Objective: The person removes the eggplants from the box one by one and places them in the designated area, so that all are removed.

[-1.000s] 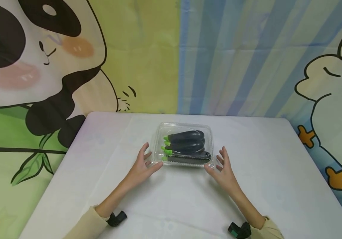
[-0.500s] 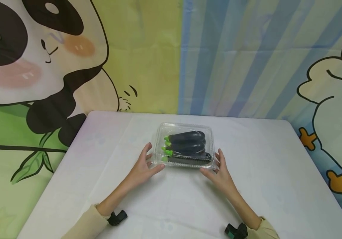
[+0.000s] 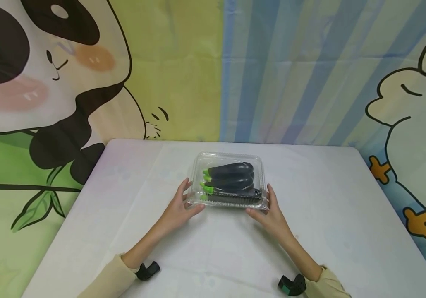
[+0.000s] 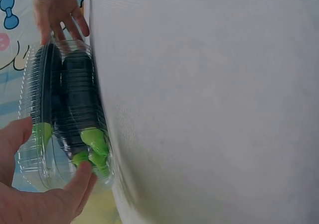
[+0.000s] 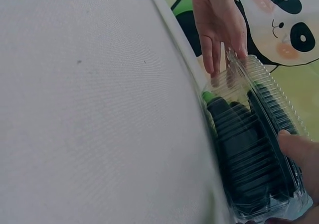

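A clear plastic clamshell box (image 3: pixel 228 159) sits shut in the middle of the white table, with dark purple eggplants (image 3: pixel 232 175) with green stems stacked inside. My left hand (image 3: pixel 184 203) grips the box's front left corner, thumb along the front edge and fingers up the left side. My right hand (image 3: pixel 266 207) grips the front right corner the same way. In the left wrist view my left hand's thumb and finger (image 4: pixel 83 176) pinch the box (image 4: pixel 35 84) by the green stems (image 4: pixel 93 140). In the right wrist view my thumb (image 5: pixel 299 152) lies on the ribbed lid (image 5: pixel 279 109).
The white table (image 3: pixel 339 215) spreads out on all sides of the box. Behind it hangs a cartoon cloth with a panda (image 3: pixel 30 74) on the left and blue stripes (image 3: pixel 291 70). Black wrist cameras (image 3: pixel 147 271) sit near my sleeves.
Both hands have moved inward from beside the box and have taken hold of its two front corners. The box has stayed in place.
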`<act>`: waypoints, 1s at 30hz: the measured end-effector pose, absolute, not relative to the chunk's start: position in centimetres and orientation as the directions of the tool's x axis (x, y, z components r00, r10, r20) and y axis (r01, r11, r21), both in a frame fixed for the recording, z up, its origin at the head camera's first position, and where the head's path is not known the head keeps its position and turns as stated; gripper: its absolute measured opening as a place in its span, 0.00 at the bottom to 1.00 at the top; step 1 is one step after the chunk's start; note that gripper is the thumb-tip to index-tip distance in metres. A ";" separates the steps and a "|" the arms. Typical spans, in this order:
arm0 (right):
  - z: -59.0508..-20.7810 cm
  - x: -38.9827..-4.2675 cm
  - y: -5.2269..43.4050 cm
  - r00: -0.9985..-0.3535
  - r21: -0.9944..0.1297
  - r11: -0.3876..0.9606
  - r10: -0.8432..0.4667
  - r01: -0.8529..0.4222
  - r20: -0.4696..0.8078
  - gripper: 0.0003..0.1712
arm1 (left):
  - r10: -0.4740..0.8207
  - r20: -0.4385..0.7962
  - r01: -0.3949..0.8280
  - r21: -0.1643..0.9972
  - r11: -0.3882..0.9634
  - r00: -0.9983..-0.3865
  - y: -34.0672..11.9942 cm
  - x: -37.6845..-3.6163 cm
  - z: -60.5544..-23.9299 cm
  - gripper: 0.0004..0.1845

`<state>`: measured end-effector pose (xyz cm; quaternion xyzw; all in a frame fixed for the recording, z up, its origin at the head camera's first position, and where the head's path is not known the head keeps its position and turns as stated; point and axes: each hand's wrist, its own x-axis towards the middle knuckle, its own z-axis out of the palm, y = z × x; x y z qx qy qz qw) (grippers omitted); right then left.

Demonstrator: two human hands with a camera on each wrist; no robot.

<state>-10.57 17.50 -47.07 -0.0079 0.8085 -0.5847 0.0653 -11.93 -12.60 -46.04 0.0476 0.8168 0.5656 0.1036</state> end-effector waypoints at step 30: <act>-47.4 -10.6 17.1 -0.992 -0.946 0.317 -0.072 0.073 -0.101 0.59 | 0.157 -0.122 -0.058 0.930 0.362 -0.980 -12.8 -12.0 -46.2 0.49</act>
